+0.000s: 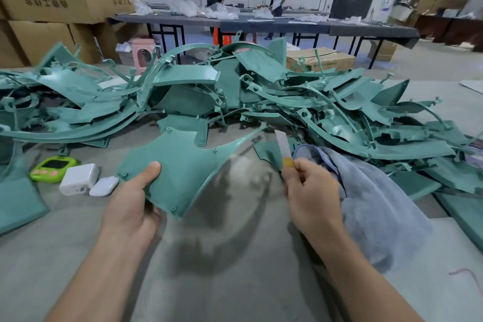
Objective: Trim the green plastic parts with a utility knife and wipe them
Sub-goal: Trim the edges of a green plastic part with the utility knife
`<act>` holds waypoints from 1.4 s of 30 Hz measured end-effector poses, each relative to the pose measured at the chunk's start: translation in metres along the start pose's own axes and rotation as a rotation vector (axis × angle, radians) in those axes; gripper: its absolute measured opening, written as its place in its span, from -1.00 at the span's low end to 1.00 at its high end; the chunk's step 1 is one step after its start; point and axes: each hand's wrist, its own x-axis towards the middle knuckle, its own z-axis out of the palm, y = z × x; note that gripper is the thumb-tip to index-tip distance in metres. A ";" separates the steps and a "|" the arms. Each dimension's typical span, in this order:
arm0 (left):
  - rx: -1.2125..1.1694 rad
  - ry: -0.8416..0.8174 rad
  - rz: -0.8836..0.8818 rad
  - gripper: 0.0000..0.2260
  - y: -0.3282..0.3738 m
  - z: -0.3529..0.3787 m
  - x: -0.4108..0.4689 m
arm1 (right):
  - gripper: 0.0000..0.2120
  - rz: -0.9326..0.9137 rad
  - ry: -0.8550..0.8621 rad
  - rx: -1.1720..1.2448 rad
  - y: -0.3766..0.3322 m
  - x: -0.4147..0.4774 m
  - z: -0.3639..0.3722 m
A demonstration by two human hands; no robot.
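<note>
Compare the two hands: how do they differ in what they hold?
The left hand grips a green panel by its edge, thumb on top; the right hand pinches a utility knife, blade pointing up. A blue-grey cloth lies against the right hand; none is near the left hand. Both hands are bare.

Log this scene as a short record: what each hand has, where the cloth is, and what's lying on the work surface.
Left hand: grips green panel by its lower left edge, thumb on top
Right hand: holds utility knife, blade up, clear of the panel
Cloth: blue-grey, bunched beside right hand; whether held, cannot tell
Ahead: pile of green parts
Left of panel: green timer, white charger, white case
</note>
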 end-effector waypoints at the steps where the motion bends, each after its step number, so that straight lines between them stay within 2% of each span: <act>1: -0.005 0.001 0.036 -0.83 0.000 0.001 0.000 | -0.63 -0.044 -0.022 0.028 -0.003 -0.002 0.000; 4: 0.010 -0.042 0.128 -0.77 0.003 0.001 -0.003 | -0.66 -0.092 -0.068 0.159 -0.007 -0.005 -0.003; 7: 0.038 -0.090 0.226 -0.59 0.000 -0.001 -0.005 | -0.67 -0.139 -0.106 0.190 -0.011 -0.011 -0.003; 10: 0.088 0.022 0.431 -0.61 -0.002 -0.002 -0.003 | -0.68 -0.171 -0.168 0.159 -0.011 -0.017 0.001; 14: 0.327 0.037 0.590 -0.69 -0.004 -0.005 0.000 | -0.68 -0.151 -0.296 0.013 -0.011 -0.018 0.010; 18: 0.612 -0.058 0.699 -0.49 -0.010 -0.007 0.005 | -0.66 -0.131 -0.356 -0.117 -0.011 -0.019 0.017; 21: 0.731 -0.153 0.841 -0.50 -0.012 -0.008 0.003 | -0.66 -0.154 -0.403 -0.198 -0.011 -0.019 0.022; 26: 0.765 -0.243 0.869 -0.45 -0.010 -0.012 0.007 | -0.65 -0.179 -0.413 -0.401 -0.012 -0.014 0.027; 29: 0.778 -0.275 0.870 -0.36 -0.008 -0.015 0.011 | -0.69 -0.025 -0.300 -0.539 -0.008 -0.003 0.019; 31: 0.765 -0.284 0.874 -0.44 -0.007 -0.015 0.011 | -0.69 0.073 -0.209 -0.581 -0.008 0.004 0.012; 33: 0.754 -0.290 0.879 -0.59 -0.007 -0.014 0.010 | -0.68 0.014 -0.210 -0.479 -0.010 0.002 0.014; 35: 0.766 -0.291 0.879 -0.65 -0.007 -0.014 0.009 | -0.68 -0.118 -0.337 -0.343 -0.019 -0.011 0.023; 37: 0.775 -0.277 0.870 -0.64 -0.007 -0.015 0.010 | -0.71 -0.189 -0.385 -0.437 -0.020 -0.016 0.029; 40: 0.719 -0.235 0.813 -0.64 -0.009 -0.015 0.012 | -0.71 0.011 -0.203 -0.581 -0.008 0.009 0.014; 42: 0.726 -0.236 0.811 -0.66 -0.010 -0.014 0.012 | -0.67 0.036 -0.122 -0.553 -0.003 0.014 0.004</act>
